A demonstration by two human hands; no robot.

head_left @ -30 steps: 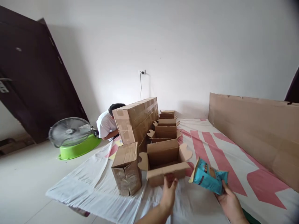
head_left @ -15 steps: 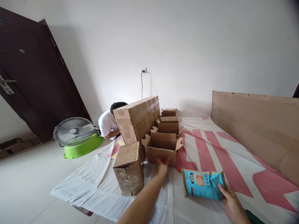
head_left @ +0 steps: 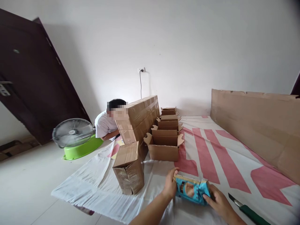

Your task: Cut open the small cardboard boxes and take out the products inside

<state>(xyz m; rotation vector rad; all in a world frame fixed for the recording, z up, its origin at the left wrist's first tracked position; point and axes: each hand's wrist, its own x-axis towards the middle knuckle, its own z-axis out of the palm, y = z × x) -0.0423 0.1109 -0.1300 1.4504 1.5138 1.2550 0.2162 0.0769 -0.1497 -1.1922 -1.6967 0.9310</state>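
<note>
A blue snack packet (head_left: 191, 189) with a cookie-like picture on it is held over the cloth between both hands. My left hand (head_left: 171, 184) grips its left end, fingers curled behind the edge. My right hand (head_left: 217, 200) closes on the right end, thumb on the front. Beyond the hands stands an open cardboard box (head_left: 163, 152), its flaps raised. More open boxes (head_left: 167, 125) line up behind it towards the wall. To the left of my forearm sits a closed, taped box (head_left: 129, 168) on the cloth.
A utility knife (head_left: 248, 210) with its blade out lies right of my right hand. Stacked taped boxes (head_left: 140, 117) form a row, with a person (head_left: 106, 125) bent behind it. A fan (head_left: 73, 132) stands in a green basin (head_left: 82, 147). A cardboard sheet (head_left: 253, 125) stands at right.
My left hand has let go of the near open box and moved right to take the packet's left end. The packet has shifted slightly left and tilted. The knife now shows.
</note>
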